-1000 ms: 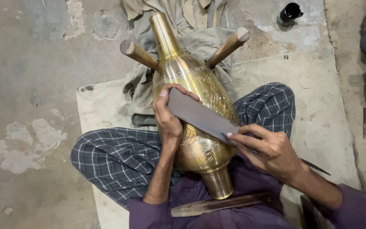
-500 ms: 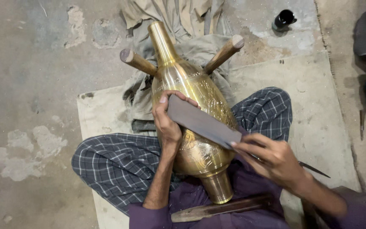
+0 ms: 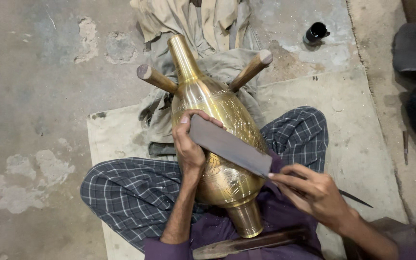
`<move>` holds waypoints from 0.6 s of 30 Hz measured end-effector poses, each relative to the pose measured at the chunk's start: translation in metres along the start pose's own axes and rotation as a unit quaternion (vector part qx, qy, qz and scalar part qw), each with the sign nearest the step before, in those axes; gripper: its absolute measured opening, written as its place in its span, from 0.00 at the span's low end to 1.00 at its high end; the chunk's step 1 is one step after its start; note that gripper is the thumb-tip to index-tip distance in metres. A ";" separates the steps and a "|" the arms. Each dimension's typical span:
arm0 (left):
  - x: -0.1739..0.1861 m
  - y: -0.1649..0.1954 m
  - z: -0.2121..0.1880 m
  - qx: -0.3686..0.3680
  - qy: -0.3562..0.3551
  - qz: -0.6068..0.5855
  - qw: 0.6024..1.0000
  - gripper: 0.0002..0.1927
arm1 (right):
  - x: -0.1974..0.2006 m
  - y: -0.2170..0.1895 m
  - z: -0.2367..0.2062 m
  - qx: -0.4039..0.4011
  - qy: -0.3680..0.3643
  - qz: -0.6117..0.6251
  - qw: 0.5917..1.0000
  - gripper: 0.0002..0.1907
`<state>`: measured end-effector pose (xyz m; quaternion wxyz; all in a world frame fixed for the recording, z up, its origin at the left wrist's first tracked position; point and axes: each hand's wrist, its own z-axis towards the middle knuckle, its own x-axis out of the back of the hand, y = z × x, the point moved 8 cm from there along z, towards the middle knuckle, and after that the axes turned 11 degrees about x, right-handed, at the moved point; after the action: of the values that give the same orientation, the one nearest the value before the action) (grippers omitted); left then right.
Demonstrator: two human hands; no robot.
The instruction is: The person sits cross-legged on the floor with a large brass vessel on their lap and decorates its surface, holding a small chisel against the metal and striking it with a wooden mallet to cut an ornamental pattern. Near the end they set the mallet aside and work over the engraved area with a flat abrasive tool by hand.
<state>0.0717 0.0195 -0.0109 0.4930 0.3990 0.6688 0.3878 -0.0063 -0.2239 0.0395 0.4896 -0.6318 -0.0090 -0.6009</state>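
Your left hand (image 3: 188, 144) pinches the far end of the flat grey file (image 3: 229, 151), fingers curled over it; your right hand (image 3: 314, 192) grips its near end, closed. File lies across the engraved brass vase (image 3: 217, 144), which rests in your lap on two wooden pegs (image 3: 157, 78). Since a second ago the file has slid slightly up the belly: stroke ongoing.

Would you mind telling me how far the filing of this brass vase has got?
The brass vase already carries engraved patterns and shines across its belly, and it lies propped between two wooden pegs. In hand: the left hand and right hand hold a flat file across its side. How much surface remains unworked cannot be told.
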 end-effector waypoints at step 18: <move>0.000 -0.001 -0.001 0.015 0.003 -0.029 0.999 0.23 | -0.007 0.004 0.018 0.042 0.010 -0.001 0.999 0.14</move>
<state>0.0709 0.0190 -0.0114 0.4963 0.3856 0.6874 0.3640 0.0074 -0.2107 0.0348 0.5154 -0.6046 -0.0301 -0.6066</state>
